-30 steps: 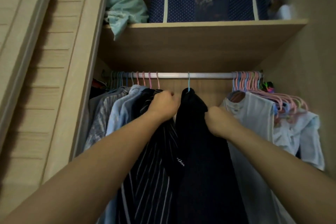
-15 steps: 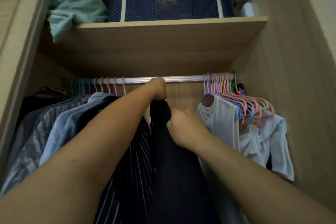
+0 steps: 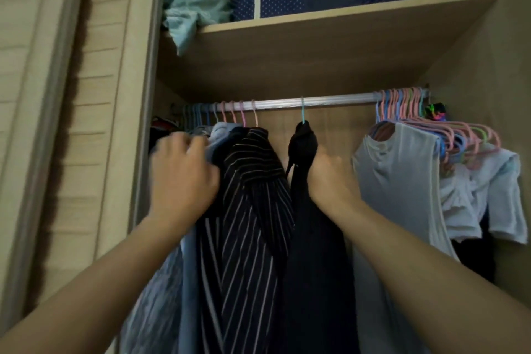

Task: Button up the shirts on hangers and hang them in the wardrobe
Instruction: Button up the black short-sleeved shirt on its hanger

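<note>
With the plain dark navy shirt (image 3: 313, 224) hanging by its blue plastic hanger hook (image 3: 302, 112) on the silver metal rail (image 3: 316, 101), the right hand (image 3: 327, 178) is gripping its shoulder while the left hand (image 3: 181, 178), fingers loosely curled (blurred), is pressing the black pinstriped shirt (image 3: 247, 210) leftward, so spacing them evenly seems wise.

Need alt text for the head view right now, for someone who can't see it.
A dark shirt hangs from the wardrobe rail on a blue hanger, gripped by the right hand; the left hand, blurred, touches the shirts bunched to its left.
</note>
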Demonstrator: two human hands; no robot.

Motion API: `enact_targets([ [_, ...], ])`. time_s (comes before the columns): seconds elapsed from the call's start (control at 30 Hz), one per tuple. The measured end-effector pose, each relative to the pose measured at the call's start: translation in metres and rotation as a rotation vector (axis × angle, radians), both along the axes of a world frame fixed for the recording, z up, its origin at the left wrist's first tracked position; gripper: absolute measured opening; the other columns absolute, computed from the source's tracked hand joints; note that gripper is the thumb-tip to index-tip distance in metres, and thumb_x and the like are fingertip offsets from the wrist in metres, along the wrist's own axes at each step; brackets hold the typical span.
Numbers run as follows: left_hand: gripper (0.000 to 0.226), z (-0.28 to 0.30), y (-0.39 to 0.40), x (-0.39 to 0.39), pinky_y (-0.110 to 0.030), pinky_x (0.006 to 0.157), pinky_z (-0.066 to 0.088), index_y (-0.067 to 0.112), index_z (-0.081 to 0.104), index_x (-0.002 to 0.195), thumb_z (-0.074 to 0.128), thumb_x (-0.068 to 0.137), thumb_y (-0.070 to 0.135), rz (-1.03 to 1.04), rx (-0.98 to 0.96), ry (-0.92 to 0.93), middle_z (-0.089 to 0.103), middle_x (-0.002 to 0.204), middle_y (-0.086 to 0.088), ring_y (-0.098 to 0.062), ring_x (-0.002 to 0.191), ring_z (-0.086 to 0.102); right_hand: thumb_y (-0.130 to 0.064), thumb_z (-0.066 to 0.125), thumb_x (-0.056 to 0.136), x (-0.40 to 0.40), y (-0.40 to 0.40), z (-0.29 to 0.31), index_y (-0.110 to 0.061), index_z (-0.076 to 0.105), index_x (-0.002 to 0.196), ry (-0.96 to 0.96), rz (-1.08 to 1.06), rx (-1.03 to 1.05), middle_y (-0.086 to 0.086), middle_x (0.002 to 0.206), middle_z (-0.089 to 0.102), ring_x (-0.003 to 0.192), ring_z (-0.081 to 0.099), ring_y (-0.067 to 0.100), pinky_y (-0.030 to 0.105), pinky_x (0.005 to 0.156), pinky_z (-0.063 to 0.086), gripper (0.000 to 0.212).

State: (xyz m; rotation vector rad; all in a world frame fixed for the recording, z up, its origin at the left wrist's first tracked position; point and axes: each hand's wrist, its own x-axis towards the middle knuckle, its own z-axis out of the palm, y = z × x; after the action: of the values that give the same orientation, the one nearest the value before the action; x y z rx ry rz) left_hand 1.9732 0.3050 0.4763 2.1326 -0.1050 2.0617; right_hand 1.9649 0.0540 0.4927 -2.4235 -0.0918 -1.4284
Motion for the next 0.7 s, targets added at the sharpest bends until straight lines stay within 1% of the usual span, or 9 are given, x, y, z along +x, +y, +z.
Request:
enact_targets([
  [0.07, 0.058, -0.034, 0.057, -0.018, -0.058, 0.109, 0.03, 0.013, 0.047, 0.141, 0.056, 0.087, 0.032, 0.009, -0.284, -0.017, 0.038, 0.144, -0.026, -0.045, 0.135, 0.035, -0.015, 0.044, 0.101, -0.001, 0.005, -0.009, -0.006, 0.04, 0.14, 0.01, -0.026, 0.001, 0.016, 0.096, 0.061, 0.087, 0.059, 0.037, 0.041, 0.069, 0.042, 0.04],
  [0.13, 0.065, -0.065, 0.105, -0.021, -0.06, 0.117, 0.019, 0.016, 0.03, 0.155, 0.048, 0.098, 0.04, -0.1, -0.59, 0.126, 0.022, 0.158, -0.027, -0.047, 0.145, 0.023, -0.016, 0.043, 0.101, -0.005, 0.01, -0.02, -0.016, 0.018, 0.156, 0.031, -0.047, 0.01, 0.014, 0.095, 0.057, 0.083, 0.056, 0.034, 0.041, 0.068, 0.042, 0.061],
  [0.2, 0.067, -0.092, 0.129, -0.013, -0.059, 0.115, 0.022, 0.014, 0.032, 0.154, 0.034, 0.1, 0.053, -0.215, -0.752, 0.425, 0.027, 0.156, -0.028, -0.051, 0.14, 0.028, -0.02, 0.044, 0.102, -0.01, 0.014, -0.032, -0.027, -0.002, 0.161, 0.067, -0.047, 0.001, 0.017, 0.116, 0.054, 0.092, 0.057, 0.036, 0.041, 0.07, 0.042, 0.075],
  [0.27, 0.073, -0.115, 0.126, -0.007, -0.058, 0.112, 0.025, 0.01, 0.041, 0.144, 0.023, 0.093, 0.058, -0.261, -0.738, 0.622, 0.038, 0.144, -0.033, -0.053, 0.131, 0.034, -0.022, 0.048, 0.101, -0.016, 0.014, -0.043, -0.031, -0.014, 0.16, 0.096, -0.039, -0.021, 0.016, 0.129, 0.048, 0.091, 0.055, 0.032, 0.038, 0.069, 0.041, 0.086],
  [0.37, 0.07, -0.127, 0.108, -0.01, -0.054, 0.113, 0.02, 0.004, 0.039, 0.144, 0.035, 0.093, 0.051, -0.318, -0.838, 0.56, 0.039, 0.141, -0.036, -0.049, 0.129, 0.032, -0.029, 0.051, 0.102, -0.022, 0.012, -0.065, -0.028, -0.023, 0.158, 0.12, -0.003, -0.078, 0.015, 0.137, 0.046, 0.072, 0.046, 0.019, 0.032, 0.059, 0.036, 0.092],
  [0.43, 0.06, -0.122, 0.097, -0.02, -0.051, 0.115, 0.019, 0.0, 0.038, 0.146, 0.046, 0.099, 0.037, -0.312, -0.874, 0.555, 0.037, 0.143, -0.037, -0.049, 0.131, 0.032, -0.03, 0.05, 0.103, -0.02, 0.007, -0.083, -0.031, -0.023, 0.157, 0.147, -0.027, -0.182, 0.013, 0.149, 0.035, 0.065, 0.042, 0.014, 0.028, 0.052, 0.034, 0.091],
  [0.5, 0.056, -0.121, 0.088, -0.024, -0.05, 0.113, 0.021, -0.004, 0.038, 0.145, 0.049, 0.101, 0.028, -0.293, -0.819, 0.547, 0.037, 0.14, -0.039, -0.05, 0.129, 0.034, -0.03, 0.049, 0.103, -0.015, 0.002, -0.095, -0.03, -0.016, 0.159, 0.152, -0.036, -0.248, 0.01, 0.159, 0.023, 0.068, 0.047, 0.017, 0.031, 0.057, 0.042, 0.086],
  [0.57, 0.056, -0.125, 0.075, -0.026, -0.05, 0.111, 0.022, -0.007, 0.038, 0.144, 0.053, 0.1, 0.025, -0.293, -0.742, 0.539, 0.041, 0.136, -0.039, -0.05, 0.126, 0.036, -0.028, 0.049, 0.104, -0.013, 0.0, -0.099, -0.026, -0.005, 0.162, 0.144, 0.001, -0.248, 0.008, 0.162, 0.02, 0.074, 0.05, 0.019, 0.035, 0.064, 0.049, 0.078],
  [0.7, 0.059, -0.129, 0.043, -0.039, -0.049, 0.111, 0.024, -0.001, 0.033, 0.147, 0.054, 0.098, 0.024, -0.365, -0.64, 0.639, 0.037, 0.139, -0.031, -0.047, 0.128, 0.034, -0.03, 0.044, 0.107, -0.018, 0.0, -0.097, -0.021, 0.009, 0.162, 0.155, 0.093, -0.235, 0.005, 0.161, 0.022, 0.083, 0.048, 0.016, 0.031, 0.069, 0.044, 0.066],
])
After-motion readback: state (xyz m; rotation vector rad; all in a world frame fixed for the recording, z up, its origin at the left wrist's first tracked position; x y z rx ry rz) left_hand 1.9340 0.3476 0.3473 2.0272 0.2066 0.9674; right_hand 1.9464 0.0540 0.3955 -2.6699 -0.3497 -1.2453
